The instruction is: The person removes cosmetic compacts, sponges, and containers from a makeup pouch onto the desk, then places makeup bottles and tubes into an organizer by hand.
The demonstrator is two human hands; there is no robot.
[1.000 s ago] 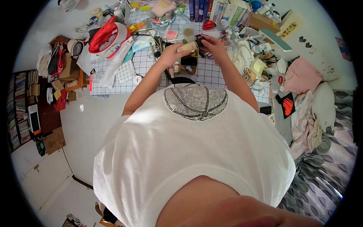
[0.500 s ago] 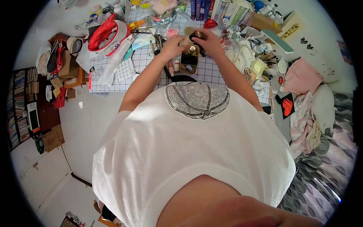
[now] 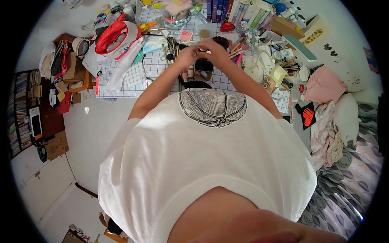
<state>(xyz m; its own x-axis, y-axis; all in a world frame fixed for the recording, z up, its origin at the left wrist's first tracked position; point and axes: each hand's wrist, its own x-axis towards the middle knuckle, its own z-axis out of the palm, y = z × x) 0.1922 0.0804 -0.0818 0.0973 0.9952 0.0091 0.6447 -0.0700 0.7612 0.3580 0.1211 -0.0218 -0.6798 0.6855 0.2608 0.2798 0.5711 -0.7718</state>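
Above the counter [image 3: 223,81]: your two hands come close together, fingers nearly meeting.
Left hand [image 3: 187,56]: curled in around a small object [image 3: 200,49]; its grip is mostly hidden from you.
Right hand [image 3: 214,52]: fingers bent over the same spot; you cannot tell whether they grip or only touch.
Small object: between your hands, too covered to identify.
Open-topped box [image 3: 211,72]: just on your side of both hands, dark inside.
Makeup brushes [image 3: 170,56]: near your left hand, to its left.
Pink square case [image 3: 186,35]: beyond your left hand.
Dark ruffled scrunchie [image 3: 221,41]: just beyond your right hand.
Upright books [image 3: 239,13]: well beyond your right hand.
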